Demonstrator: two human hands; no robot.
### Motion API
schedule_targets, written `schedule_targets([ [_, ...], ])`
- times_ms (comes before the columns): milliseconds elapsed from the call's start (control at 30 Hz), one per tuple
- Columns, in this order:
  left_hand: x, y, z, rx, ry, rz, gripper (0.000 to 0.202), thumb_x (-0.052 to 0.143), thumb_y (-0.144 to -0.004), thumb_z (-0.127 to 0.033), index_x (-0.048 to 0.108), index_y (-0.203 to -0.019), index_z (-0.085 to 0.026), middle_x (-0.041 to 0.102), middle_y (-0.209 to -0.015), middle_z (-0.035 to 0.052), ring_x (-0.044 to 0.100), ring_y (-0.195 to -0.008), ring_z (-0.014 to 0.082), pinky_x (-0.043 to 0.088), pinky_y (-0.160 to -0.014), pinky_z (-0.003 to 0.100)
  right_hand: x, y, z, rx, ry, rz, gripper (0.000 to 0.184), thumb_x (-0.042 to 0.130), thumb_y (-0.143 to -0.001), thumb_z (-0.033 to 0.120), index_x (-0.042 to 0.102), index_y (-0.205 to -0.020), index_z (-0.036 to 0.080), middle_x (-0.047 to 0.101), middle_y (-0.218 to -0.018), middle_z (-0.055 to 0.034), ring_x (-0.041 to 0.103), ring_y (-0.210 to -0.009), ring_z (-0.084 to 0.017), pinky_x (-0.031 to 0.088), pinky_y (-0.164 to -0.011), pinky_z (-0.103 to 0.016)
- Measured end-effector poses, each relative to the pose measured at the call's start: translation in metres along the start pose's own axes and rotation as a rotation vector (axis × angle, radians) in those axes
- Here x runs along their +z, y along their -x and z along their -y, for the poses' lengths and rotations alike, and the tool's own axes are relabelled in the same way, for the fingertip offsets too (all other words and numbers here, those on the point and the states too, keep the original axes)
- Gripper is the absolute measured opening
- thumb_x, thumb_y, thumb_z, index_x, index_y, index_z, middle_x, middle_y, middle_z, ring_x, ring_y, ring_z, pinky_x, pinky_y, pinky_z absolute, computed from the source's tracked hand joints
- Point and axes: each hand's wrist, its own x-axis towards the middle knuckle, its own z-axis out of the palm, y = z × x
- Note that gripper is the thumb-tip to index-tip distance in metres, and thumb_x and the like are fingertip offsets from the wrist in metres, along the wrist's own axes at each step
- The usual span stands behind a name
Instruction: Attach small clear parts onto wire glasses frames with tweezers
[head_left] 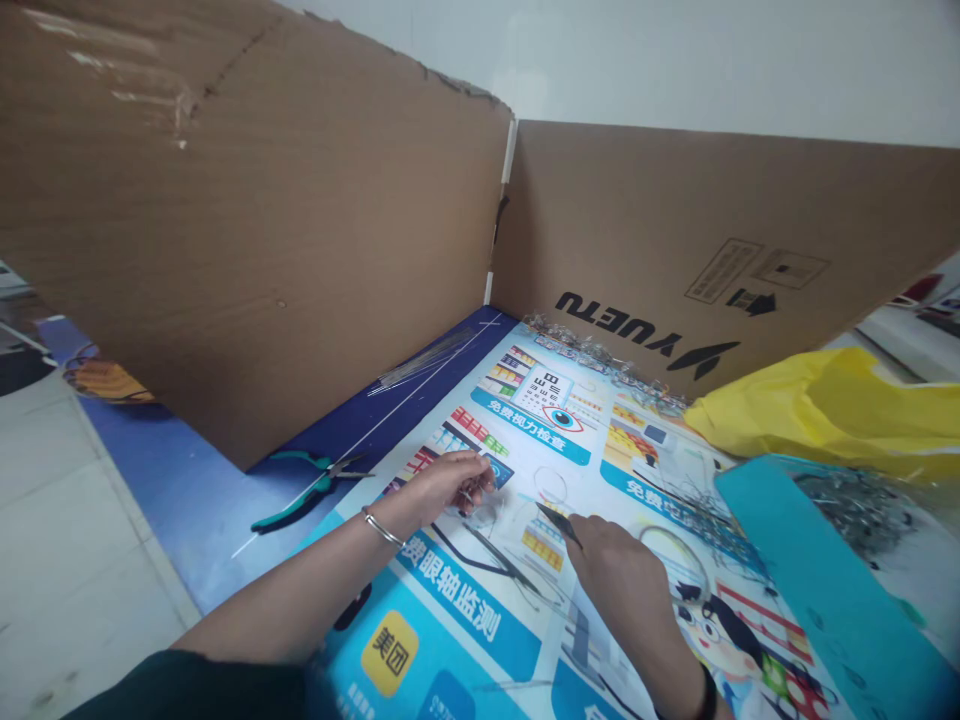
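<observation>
My left hand [459, 482], with a silver bangle at the wrist, is closed, fingertips pinched on what looks like thin wire [486, 518]. To its right, my right hand [619, 568] wraps around a dark tool with a pointed tip [559, 522]; its handles are hidden in the palm, so its exact kind does not show. The tip points toward my left hand, apart from it. Below and between the hands, long dark strips [491, 553] lie on the printed poster sheet [517, 625]. Pliers with teal handles [319, 487] rest with jaws apart, left of my left hand.
Cardboard panels [360, 230] wall the back and left. Straight wires [427, 360] lie near the corner, tangled wire bits [592, 350] along the back. At right are a wire coil [679, 555], a teal board [825, 570], a pile of small metal pieces [855, 515] and a yellow bag [825, 410].
</observation>
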Motion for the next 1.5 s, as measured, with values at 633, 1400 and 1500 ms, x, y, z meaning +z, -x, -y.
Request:
schedule_targets([
  [633, -0.001, 0.000, 0.003, 0.065, -0.028, -0.026, 0.025, 0.066, -0.074, -0.038, 0.056, -0.071, -0.015, 0.061, -0.075, 0.0027, 0.050, -0.052, 0.0074, 0.037, -0.044, 0.019, -0.005, 0.001, 0.003, -0.004, 0.010, 0.147, 0.015, 0.049, -0.087, 0.027, 0.062, -0.083, 0.021, 0.063, -0.075, -0.0038, 0.060, -0.072, -0.020, 0.033, -0.057, -0.028],
  [1400, -0.008, 0.011, -0.021, 0.133, -0.143, -0.144, 0.021, 0.066, -0.072, -0.032, 0.052, -0.070, -0.016, 0.052, -0.058, -0.0036, 0.044, -0.047, 0.0060, 0.033, -0.044, 0.017, -0.012, 0.000, 0.024, 0.108, 0.089, 0.321, 0.024, 0.041, -0.083, 0.006, 0.063, -0.083, 0.017, 0.064, -0.075, -0.0089, 0.063, -0.068, -0.022, 0.037, -0.053, -0.027],
  [1500, -0.004, 0.011, -0.018, 0.111, -0.165, -0.130, 0.022, 0.066, -0.071, -0.032, 0.052, -0.070, -0.016, 0.050, -0.053, -0.0047, 0.044, -0.046, 0.0064, 0.033, -0.044, 0.017, -0.014, -0.001, 0.021, 0.114, 0.064, 0.333, 0.024, 0.042, -0.082, 0.006, 0.063, -0.081, 0.017, 0.065, -0.076, -0.0086, 0.064, -0.069, -0.022, 0.037, -0.054, -0.026],
])
